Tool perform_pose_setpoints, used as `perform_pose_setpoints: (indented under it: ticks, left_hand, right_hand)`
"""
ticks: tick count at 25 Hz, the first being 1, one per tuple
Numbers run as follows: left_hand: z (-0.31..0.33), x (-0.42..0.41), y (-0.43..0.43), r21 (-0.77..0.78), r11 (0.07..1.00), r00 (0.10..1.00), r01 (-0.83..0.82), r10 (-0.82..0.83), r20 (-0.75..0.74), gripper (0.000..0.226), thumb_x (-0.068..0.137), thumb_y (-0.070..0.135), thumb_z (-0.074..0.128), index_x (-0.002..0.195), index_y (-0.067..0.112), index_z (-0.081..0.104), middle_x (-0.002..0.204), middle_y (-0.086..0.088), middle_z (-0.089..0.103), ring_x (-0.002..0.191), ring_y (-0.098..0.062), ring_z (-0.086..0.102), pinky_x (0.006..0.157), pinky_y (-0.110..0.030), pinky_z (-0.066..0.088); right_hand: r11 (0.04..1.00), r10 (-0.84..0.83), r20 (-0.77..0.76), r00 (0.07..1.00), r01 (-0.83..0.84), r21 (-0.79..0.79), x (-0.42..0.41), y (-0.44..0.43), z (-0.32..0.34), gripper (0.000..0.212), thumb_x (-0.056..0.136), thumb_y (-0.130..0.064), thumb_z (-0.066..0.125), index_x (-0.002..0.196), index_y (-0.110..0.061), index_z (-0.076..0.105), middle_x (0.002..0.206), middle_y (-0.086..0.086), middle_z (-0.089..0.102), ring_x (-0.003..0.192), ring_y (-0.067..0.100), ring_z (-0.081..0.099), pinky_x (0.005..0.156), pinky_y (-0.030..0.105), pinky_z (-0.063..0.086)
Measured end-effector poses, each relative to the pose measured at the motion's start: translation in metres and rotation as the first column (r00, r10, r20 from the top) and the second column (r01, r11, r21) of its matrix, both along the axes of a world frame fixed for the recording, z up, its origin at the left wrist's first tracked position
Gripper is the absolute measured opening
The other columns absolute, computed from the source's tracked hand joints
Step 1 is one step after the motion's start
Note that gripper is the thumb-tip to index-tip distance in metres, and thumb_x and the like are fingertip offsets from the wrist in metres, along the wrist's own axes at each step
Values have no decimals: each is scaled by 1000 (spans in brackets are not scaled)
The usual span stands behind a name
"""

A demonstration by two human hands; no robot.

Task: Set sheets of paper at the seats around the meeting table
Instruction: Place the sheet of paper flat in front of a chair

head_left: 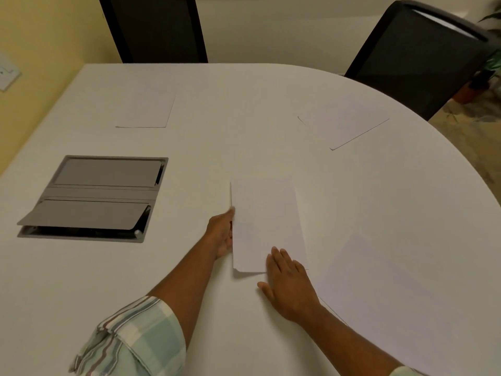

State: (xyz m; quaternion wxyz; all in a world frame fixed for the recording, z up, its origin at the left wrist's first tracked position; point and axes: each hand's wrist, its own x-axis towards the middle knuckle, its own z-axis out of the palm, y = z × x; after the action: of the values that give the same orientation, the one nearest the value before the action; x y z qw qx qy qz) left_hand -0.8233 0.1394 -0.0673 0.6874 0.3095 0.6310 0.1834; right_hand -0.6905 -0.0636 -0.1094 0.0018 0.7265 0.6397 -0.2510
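Note:
A small stack of white paper [267,221] lies on the white meeting table [217,137] in front of me. My left hand [221,233] grips the stack's left edge, fingers under it. My right hand [288,284] lies flat, fingers spread, on the stack's near right corner. One white sheet [146,109] lies at the far left seat, in front of a dark chair [154,28]. A second sheet [345,122] lies at the far right seat, by another dark chair [417,55]. A third sheet [393,280] lies near me on the right, partly under my right forearm.
A grey cable box [95,198] with two hinged lids is set into the table at the left; its near lid is partly raised. The table's curved edge runs down the right side. A potted plant [485,77] stands on the floor beyond it.

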Motion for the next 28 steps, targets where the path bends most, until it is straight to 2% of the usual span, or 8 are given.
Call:
perform_pose_setpoints:
  ticks: [3, 6, 10, 15, 17, 20, 25, 28]
  left_hand:
    - [3, -11, -19, 93, 989, 990, 119, -111, -91, 34, 94, -6, 58, 119, 10, 75, 95, -7, 84, 81, -27, 82, 77, -45, 68]
    - [19, -34, -39, 144, 979, 989, 147, -143, -38, 40, 92, -6, 56, 119, 16, 76, 98, -4, 85, 85, -27, 82, 77, -42, 68]
    - [36, -92, -69, 197, 968, 986, 153, -164, 39, 35, 96, 1, 59, 119, 20, 78, 108, -6, 83, 93, -28, 81, 86, -46, 63]
    - [58, -186, -110, 212, 968, 986, 134, -152, 72, 33, 97, 5, 60, 116, 23, 80, 117, -10, 81, 109, -35, 77, 99, -52, 59]
    - [67, -226, -126, 213, 971, 992, 111, -120, 30, 32, 98, 4, 60, 117, 21, 79, 112, -8, 82, 102, -31, 80, 92, -47, 63]
    - [83, -287, -148, 233, 969, 994, 86, -69, -79, 28, 98, 5, 60, 109, 23, 79, 90, 3, 83, 71, -11, 76, 57, -23, 57]
    - [92, -392, -166, 276, 956, 945, 101, -6, -326, 25, 97, 8, 60, 110, 16, 81, 105, -11, 82, 94, -29, 79, 79, -36, 63]
    - [93, -442, -165, 266, 953, 893, 144, -9, -451, 27, 97, 4, 57, 109, 9, 81, 107, -18, 81, 96, -33, 78, 87, -45, 64]
  right_hand:
    - [997, -68, -57, 996, 69, 22, -3, -15, 10, 81, 105, -65, 28, 167, -17, 9, 176, 5, 2, 162, 24, 4, 129, 43, 15]
    - [924, -313, -229, 922, 351, 153, 0, -15, 34, 76, 105, -57, 46, 165, -17, 22, 175, 2, 14, 160, 22, 16, 126, 40, 21]
    - [721, -581, -477, 659, 689, 73, -5, -6, 67, 69, 106, -39, 56, 163, -13, 27, 171, 9, 25, 158, 27, 22, 127, 40, 21]
    - [588, -674, -670, 313, 776, -229, -52, -2, 86, 58, 99, -35, 69, 151, -20, 46, 138, 7, 61, 122, 29, 61, 107, 51, 52]
    - [613, -660, -676, 329, 755, -231, -80, -5, 83, 43, 97, -26, 72, 137, -17, 61, 118, 7, 70, 104, 27, 69, 93, 49, 60]
    - [674, -626, -702, 339, 688, -268, -132, -8, 78, 13, 95, -14, 72, 108, -17, 73, 107, 8, 76, 94, 27, 75, 83, 45, 64]
    - [784, -588, -694, 415, 503, -364, -233, -15, 73, 6, 94, -15, 76, 98, -13, 73, 98, 10, 78, 77, 21, 77, 70, 35, 61]
    - [852, -516, -676, 525, 394, -345, -287, -21, 70, 30, 93, -23, 78, 120, -14, 66, 101, 6, 75, 82, 19, 76, 79, 39, 61]
